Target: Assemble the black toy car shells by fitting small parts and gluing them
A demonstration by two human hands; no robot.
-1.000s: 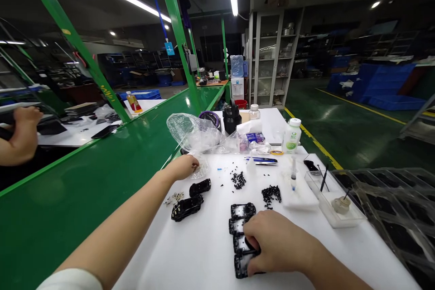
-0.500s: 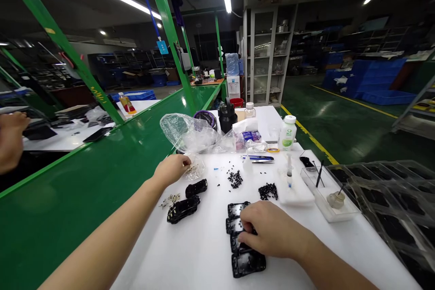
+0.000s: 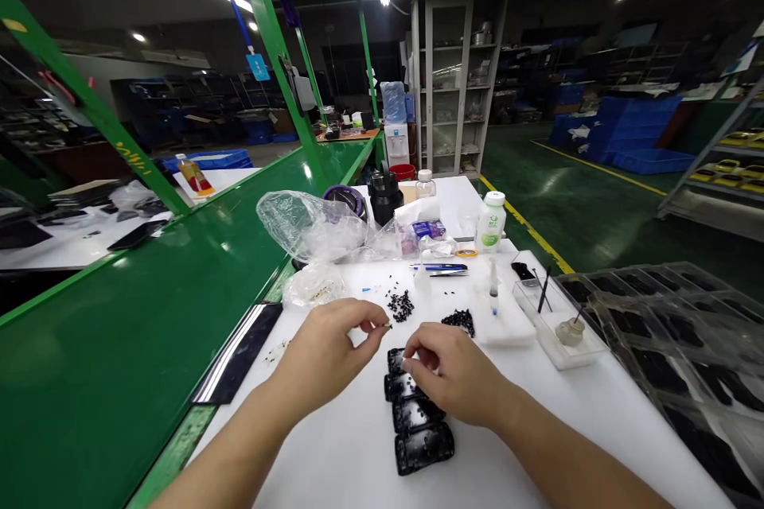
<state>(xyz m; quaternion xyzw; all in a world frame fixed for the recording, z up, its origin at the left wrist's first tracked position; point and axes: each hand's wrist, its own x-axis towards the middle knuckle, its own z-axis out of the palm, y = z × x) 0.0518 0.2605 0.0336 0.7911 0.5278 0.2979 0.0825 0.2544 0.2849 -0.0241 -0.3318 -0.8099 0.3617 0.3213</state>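
Pinching a small black part (image 3: 387,325) between thumb and forefinger, the left hand (image 3: 325,358) stood just left of the right hand (image 3: 454,374). The right fingertips were drawn together over a row of black car-shaped housings (image 3: 418,433) on the white bench (image 3: 334,469); any hold could not be determined. Loose black pieces (image 3: 399,306) lay ahead of the left hand.

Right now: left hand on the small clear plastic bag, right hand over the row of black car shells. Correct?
No. The head view shows the left hand off the small clear plastic bag, pinching a tiny part above the table. The right hand is over the row of black car shells, as you said.
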